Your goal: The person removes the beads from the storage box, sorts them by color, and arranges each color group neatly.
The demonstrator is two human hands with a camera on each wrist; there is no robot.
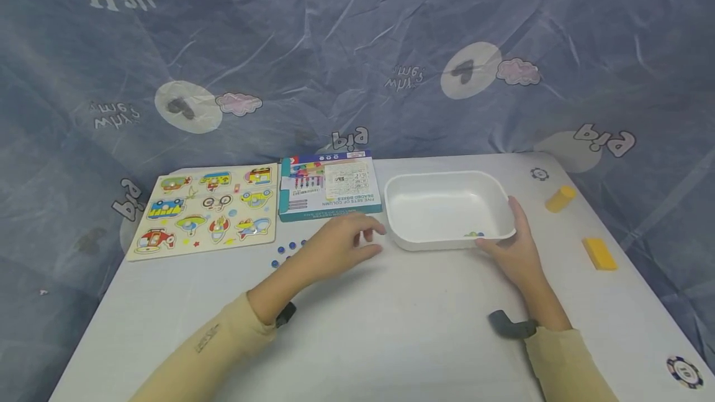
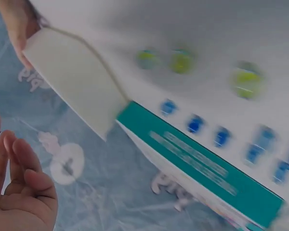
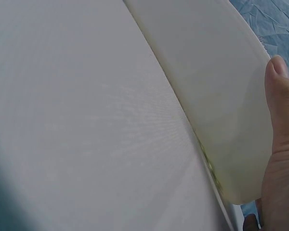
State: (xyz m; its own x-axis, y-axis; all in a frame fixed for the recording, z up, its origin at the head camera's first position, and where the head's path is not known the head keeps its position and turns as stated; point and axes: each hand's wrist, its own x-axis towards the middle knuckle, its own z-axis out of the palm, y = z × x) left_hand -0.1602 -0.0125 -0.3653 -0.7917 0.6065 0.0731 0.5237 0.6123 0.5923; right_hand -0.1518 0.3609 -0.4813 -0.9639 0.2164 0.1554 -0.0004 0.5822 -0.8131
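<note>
A white rectangular tray [image 1: 436,244] stands right of the table's middle, a few small green and blue glass beads [image 1: 476,234] lying in its front right corner. My right hand [image 1: 518,253] grips the tray at that corner, the thumb at the front rim; the right wrist view shows the thumb [image 3: 282,115] against its wall. Just left of the tray, my left hand [image 1: 342,245] hovers with loosely bent fingers, holding nothing. Blue beads [image 1: 283,250] lie by the left forearm. Yellow-green beads [image 2: 182,61], blurred in the left wrist view, lie near them; the forearm hides some in the head view.
A teal box [image 1: 329,188] lies behind the left hand, with a wooden picture puzzle board [image 1: 206,213] to its left. On the right are a yellow cylinder [image 1: 560,199] and a yellow block [image 1: 599,254]. A patterned cloth [image 1: 357,48] hangs behind the table.
</note>
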